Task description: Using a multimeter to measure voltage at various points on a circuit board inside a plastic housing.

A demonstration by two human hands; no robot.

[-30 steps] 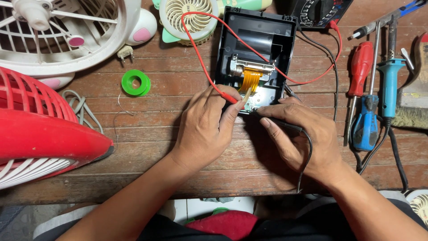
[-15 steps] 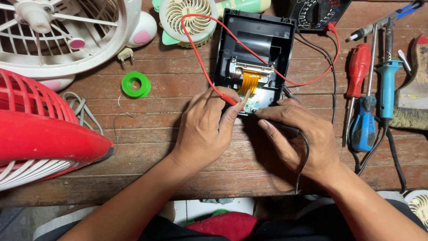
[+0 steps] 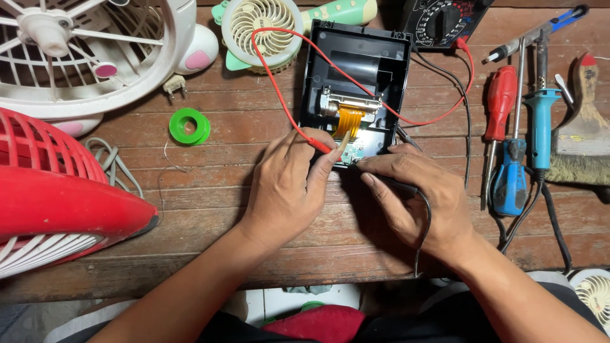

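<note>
Black open device (image 3: 356, 82) lying on the wooden bench (image 3: 210, 184), just beyond both hands, with an orange flat cable (image 3: 348, 121) and a small circuit board (image 3: 354, 151) at its near edge. Left hand (image 3: 286, 187) grasping the red probe (image 3: 316, 141), fingers closed around it, tip at the board. Right hand (image 3: 416, 197) grasping the black probe (image 3: 381, 182), tip also toward the board, probably touching it, but hidden by the fingers. Hands close together, nearly touching at the fingertips, with the board between them.

Red lead (image 3: 273, 89) looping up from the left hand over the device and a small cream fan (image 3: 262, 28), then across to the meter (image 3: 445, 22) at the far edge. Black lead (image 3: 424, 222) running from the right hand toward the near edge of the bench.

To the left: a green tape roll (image 3: 189, 126) apart from the hand, a white fan (image 3: 82, 54) at the far left, a red fan (image 3: 51, 197) near the left forearm. Some bare wood between the tape roll and the left hand. To the right: a red screwdriver (image 3: 499, 114), a blue soldering iron (image 3: 540, 121), a brush (image 3: 581, 140), all near the right hand with a narrow free strip between. Near edge of the bench directly under both wrists.
</note>
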